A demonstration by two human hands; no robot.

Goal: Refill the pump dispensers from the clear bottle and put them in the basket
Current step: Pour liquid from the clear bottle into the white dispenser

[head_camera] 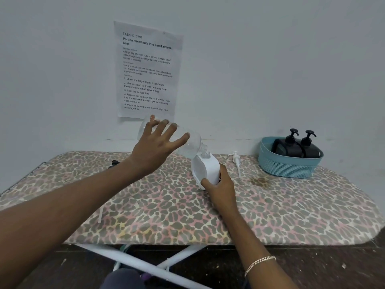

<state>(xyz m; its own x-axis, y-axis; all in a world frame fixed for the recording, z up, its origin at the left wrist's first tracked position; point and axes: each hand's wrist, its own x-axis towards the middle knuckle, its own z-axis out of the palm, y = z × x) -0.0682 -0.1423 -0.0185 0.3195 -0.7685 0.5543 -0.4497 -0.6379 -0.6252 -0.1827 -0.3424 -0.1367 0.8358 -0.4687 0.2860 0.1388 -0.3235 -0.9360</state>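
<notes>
Above the ironing board, the clear bottle (187, 140) is being tipped by the left hand (155, 147), neck down-right into the white dispenser (206, 170) being clasped by the right hand (221, 189).

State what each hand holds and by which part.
Left hand grips the tilted clear bottle around its body. Right hand holds the white dispenser by its lower side.

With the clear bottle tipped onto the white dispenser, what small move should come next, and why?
Probably tip the clear bottle a bit steeper with the left hand: its neck sits in the white dispenser, which the right hand steadies, and it looks nearly empty.
</notes>
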